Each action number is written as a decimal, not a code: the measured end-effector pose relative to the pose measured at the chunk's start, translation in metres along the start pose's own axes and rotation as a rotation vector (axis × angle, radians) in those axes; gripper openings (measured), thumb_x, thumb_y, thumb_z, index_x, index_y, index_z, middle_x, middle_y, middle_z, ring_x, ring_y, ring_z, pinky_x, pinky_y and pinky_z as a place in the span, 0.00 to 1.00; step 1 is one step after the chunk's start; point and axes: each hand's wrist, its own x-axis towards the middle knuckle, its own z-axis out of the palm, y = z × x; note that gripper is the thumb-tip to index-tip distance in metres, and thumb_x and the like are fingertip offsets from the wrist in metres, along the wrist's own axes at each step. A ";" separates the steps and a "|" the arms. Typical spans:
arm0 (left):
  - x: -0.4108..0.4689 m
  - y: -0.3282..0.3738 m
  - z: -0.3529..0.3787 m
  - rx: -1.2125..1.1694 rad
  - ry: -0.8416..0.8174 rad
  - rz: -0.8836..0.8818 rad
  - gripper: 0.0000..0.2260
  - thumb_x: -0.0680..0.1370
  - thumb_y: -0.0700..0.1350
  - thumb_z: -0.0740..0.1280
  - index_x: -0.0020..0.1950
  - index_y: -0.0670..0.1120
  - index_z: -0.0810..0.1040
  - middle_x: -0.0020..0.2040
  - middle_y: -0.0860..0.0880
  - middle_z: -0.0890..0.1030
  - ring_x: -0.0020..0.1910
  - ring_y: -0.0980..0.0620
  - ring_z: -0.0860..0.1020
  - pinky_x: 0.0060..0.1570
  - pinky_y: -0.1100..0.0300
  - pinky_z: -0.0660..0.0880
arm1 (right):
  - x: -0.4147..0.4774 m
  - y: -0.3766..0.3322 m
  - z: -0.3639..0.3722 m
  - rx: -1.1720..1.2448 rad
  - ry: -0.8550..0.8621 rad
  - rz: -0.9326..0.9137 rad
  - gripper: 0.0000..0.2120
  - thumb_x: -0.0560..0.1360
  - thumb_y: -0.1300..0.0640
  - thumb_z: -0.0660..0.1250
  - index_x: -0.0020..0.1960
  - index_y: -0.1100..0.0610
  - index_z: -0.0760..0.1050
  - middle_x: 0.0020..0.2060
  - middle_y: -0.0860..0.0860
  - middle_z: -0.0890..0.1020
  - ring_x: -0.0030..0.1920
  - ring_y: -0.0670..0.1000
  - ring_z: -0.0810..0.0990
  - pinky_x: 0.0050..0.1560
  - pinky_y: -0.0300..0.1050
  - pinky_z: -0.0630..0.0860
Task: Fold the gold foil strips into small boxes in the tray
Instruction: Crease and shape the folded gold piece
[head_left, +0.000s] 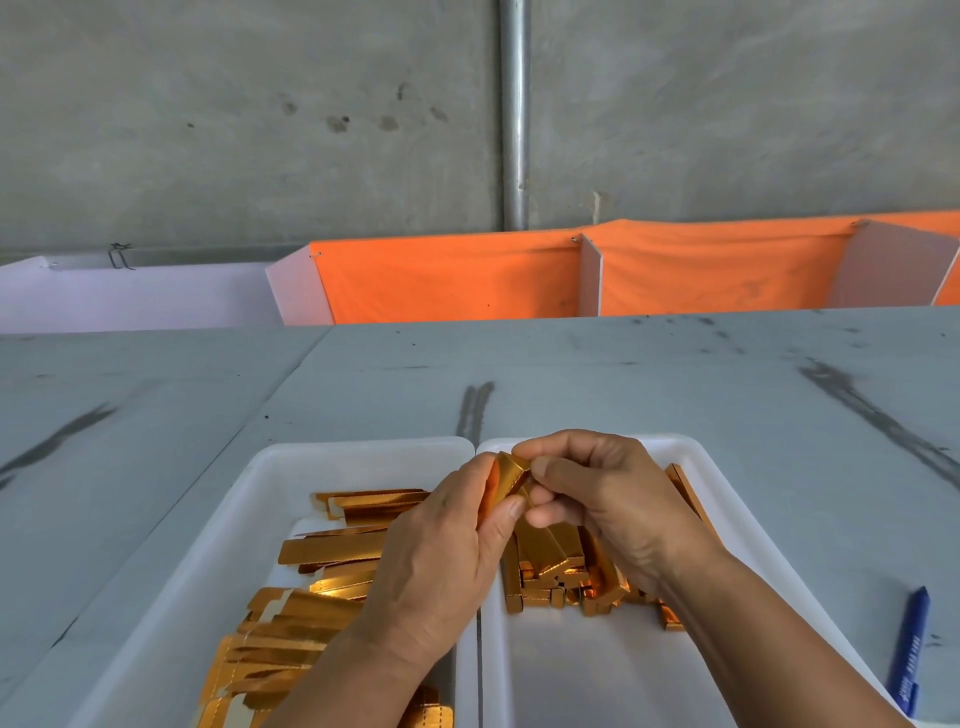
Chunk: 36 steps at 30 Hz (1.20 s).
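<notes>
A single gold foil piece is held above the seam where two white trays meet, gripped from both sides. It is pinched by the left hand, whose thumb is pressed against its near side while the curled fingers are wrapped behind it. Its upper end is met by the right hand, whose fingers are bent inward and pressed together, the fingertips closing on the foil; the piece is partly folded, with one crease seen along its top edge. Flat gold strips are piled loosely in the left tray, overlapping at various angles, and the lower part of the pile is partly hidden by the left forearm. Folded gold boxes are heaped in the right tray, mostly gathered in its middle beneath the right hand, with a few leaned against the far right wall. Both trays are set side by side, touching, on a grey table. A blue pen is laid on the table just beside the right tray. Orange cloth is hung behind the table.
</notes>
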 end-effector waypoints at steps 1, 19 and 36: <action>0.000 0.000 0.000 0.002 0.001 0.002 0.32 0.73 0.67 0.44 0.71 0.54 0.64 0.48 0.61 0.71 0.43 0.60 0.74 0.37 0.76 0.66 | 0.000 0.000 0.000 0.006 -0.001 -0.003 0.07 0.78 0.66 0.67 0.50 0.59 0.84 0.32 0.56 0.82 0.31 0.50 0.82 0.35 0.37 0.80; -0.001 0.003 0.001 0.130 0.051 0.043 0.33 0.74 0.66 0.42 0.71 0.51 0.65 0.51 0.57 0.77 0.43 0.59 0.76 0.40 0.72 0.72 | -0.001 0.010 0.005 -0.246 0.105 -0.140 0.04 0.78 0.63 0.67 0.45 0.59 0.79 0.32 0.53 0.85 0.35 0.51 0.86 0.43 0.43 0.83; -0.001 0.004 -0.001 0.162 0.041 -0.011 0.30 0.76 0.64 0.48 0.65 0.46 0.73 0.45 0.53 0.80 0.37 0.58 0.78 0.35 0.70 0.73 | -0.004 0.008 0.006 -0.383 0.073 -0.197 0.05 0.77 0.59 0.70 0.42 0.56 0.81 0.33 0.51 0.85 0.36 0.49 0.86 0.44 0.47 0.83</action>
